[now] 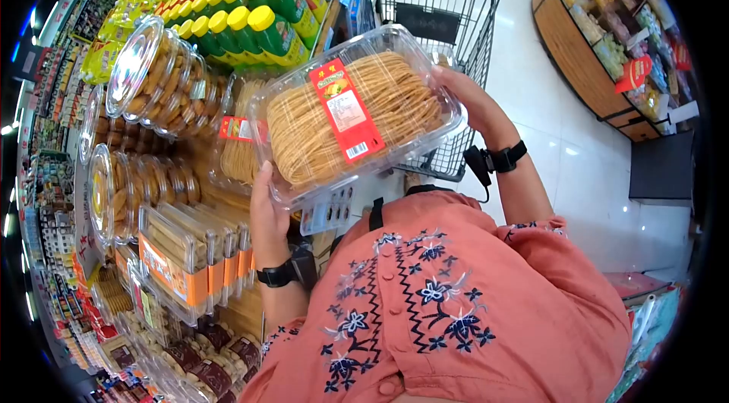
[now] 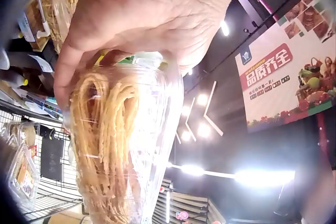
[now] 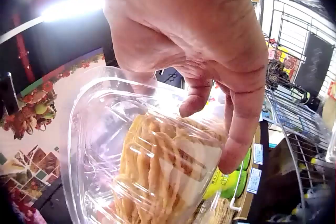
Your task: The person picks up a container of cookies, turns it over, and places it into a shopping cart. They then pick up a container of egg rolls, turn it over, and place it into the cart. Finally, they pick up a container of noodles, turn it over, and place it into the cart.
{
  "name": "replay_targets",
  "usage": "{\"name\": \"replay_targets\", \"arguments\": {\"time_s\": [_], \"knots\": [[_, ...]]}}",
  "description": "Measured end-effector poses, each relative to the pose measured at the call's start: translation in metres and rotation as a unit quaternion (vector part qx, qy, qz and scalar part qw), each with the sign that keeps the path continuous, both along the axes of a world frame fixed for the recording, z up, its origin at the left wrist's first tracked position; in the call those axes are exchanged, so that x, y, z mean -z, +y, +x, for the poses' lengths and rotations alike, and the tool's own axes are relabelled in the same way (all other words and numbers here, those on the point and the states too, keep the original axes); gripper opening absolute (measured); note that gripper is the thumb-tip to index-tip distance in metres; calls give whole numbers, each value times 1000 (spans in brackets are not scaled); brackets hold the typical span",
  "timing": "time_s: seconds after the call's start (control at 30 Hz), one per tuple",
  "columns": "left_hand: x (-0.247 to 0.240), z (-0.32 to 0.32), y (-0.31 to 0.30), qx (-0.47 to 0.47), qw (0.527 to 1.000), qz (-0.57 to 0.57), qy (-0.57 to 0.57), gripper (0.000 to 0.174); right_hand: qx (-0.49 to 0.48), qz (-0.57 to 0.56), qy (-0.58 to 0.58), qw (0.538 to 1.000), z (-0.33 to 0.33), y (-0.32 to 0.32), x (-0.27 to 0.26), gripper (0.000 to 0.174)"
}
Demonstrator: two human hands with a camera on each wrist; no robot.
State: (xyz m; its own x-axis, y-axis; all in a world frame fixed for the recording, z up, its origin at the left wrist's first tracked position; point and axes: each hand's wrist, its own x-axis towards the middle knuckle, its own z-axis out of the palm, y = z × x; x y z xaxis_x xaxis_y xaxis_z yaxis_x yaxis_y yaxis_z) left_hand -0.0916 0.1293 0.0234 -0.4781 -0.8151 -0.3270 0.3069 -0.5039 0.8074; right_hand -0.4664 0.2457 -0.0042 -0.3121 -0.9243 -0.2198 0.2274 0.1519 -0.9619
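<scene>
Both hands hold a clear plastic box of thin golden, noodle-like strands (image 1: 296, 126), tilted up before the chest, with a red label (image 1: 345, 111) across its lid. The left hand (image 1: 267, 209) grips its near left end; in the left wrist view, that hand (image 2: 142, 24) spans the box's end (image 2: 107, 145). At the far right end, the right hand (image 1: 467, 96) holds the rim. The right wrist view shows the right hand (image 3: 194, 40) with fingers bent over the box's edge (image 3: 79, 124). A similar box (image 1: 239, 156) lies on the shelf behind it.
Round tubs of biscuits (image 1: 156, 77) and flat packs with orange bands (image 1: 175, 270) stack on the left shelf. Green bottles with yellow caps (image 1: 262, 20) stand behind. A black shopping cart (image 1: 478, 46) is ahead, and a wooden display bin (image 1: 577, 61) of packets stands at right.
</scene>
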Motion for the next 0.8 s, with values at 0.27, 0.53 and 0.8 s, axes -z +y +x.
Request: {"name": "replay_targets", "arguments": {"time_s": [0.27, 0.53, 0.8], "knots": [[-2, 8, -6, -17, 1000, -5, -10, 43, 15, 19, -54, 998, 11, -3, -17, 47], [-4, 13, -8, 9, 1000, -13, -1, 49, 0, 18, -57, 998, 8, -11, -6, 50], [-16, 5, -7, 17, 996, -89, -11, 61, -41, -8, -2, 999, 15, -14, -7, 43]]}}
